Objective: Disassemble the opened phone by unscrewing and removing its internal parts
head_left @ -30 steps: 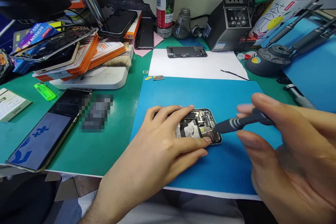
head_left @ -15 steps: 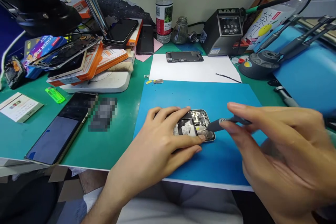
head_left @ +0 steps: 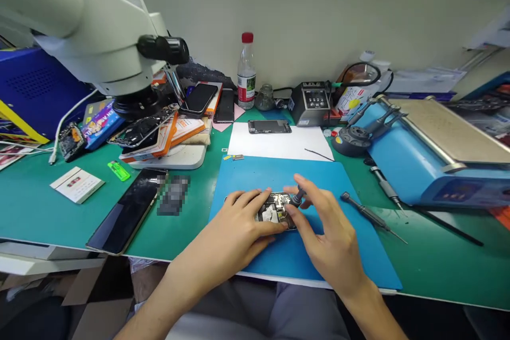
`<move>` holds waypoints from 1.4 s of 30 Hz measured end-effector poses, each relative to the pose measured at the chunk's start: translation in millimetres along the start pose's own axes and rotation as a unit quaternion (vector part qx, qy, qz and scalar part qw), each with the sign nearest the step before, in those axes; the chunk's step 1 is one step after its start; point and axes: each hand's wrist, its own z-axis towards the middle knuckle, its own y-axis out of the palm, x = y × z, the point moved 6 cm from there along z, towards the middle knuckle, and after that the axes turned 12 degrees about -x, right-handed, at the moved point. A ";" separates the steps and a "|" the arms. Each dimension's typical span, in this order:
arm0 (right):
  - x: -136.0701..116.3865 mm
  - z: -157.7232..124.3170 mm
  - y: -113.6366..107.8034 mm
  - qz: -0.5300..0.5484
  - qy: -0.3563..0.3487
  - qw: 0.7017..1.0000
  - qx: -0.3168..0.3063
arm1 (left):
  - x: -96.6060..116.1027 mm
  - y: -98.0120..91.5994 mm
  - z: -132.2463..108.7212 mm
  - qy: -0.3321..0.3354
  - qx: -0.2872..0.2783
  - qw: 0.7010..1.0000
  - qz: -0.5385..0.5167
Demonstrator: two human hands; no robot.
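Note:
On the blue mat (head_left: 255,255) lies an opened phone (head_left: 274,214), its inner boards and metal shields exposed. My left hand (head_left: 243,226) rests across the phone's left part and grips it, with fingers on its top and thumb by the lower edge. Between the thumb and fingertips of my right hand (head_left: 329,228) is a small dark grey screwdriver (head_left: 297,198), held nearly upright over the phone's right end. Its tip is hidden, so I cannot tell whether it touches a screw.
A second screwdriver (head_left: 370,217) lies right of my right hand. Behind sits a detached phone screen (head_left: 270,126) on white paper (head_left: 239,141). A microscope (head_left: 119,48) overhangs the left side; a large phone (head_left: 123,212) lies below it. A tool holder (head_left: 350,141) stands back right.
My view has risen and widened. The right hand has brought the screwdriver from a slanted hold to a more upright one over the phone. My left hand still grips the phone.

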 end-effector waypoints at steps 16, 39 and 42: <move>60.1 9.3 15.3 0.237 0.283 0.929 -0.012 | -10.6 3.6 9.2 0.012 0.036 0.999 -0.014; 27.2 -14.6 21.2 0.548 0.325 0.766 0.082 | -2.8 21.9 13.7 -0.034 0.270 0.709 -0.651; 27.6 -14.3 20.5 0.553 0.321 0.765 0.081 | -1.6 21.0 13.3 -0.024 0.272 0.707 -0.652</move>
